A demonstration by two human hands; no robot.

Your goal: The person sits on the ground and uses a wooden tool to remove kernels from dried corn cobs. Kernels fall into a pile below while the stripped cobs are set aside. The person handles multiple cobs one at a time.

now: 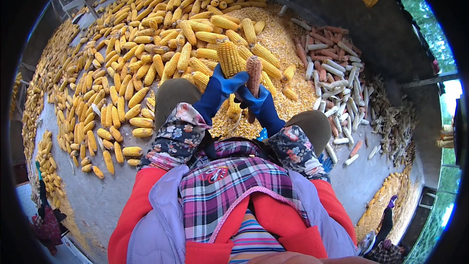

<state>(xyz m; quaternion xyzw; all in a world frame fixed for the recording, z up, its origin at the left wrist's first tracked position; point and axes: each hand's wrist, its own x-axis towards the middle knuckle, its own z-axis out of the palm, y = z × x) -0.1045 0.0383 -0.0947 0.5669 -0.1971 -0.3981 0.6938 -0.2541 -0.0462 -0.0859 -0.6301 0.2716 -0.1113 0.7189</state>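
Note:
My left hand (226, 80), in a blue work glove, grips an upright ear of yellow corn (229, 58) with its kernels on. Beside it my right hand (259, 99), gloved alike, holds a reddish corncob (253, 72) that looks stripped of kernels. The two hands meet in front of my lap, cob and ear close together. Below them, partly hidden by my sleeves, another corn ear (233, 109) lies on loose yellow kernels (234, 130). Just past my hands a heap of corn ears (209, 36) rests against the spread kernels.
Bare red and white cobs (335, 69) are piled to the right, with dry husks (394, 121) beyond. More ears (91, 106) cover the concrete floor (106, 190) at left. Other people sit at lower left (47, 227) and lower right (384, 251). A dark wall (351, 11) stands behind.

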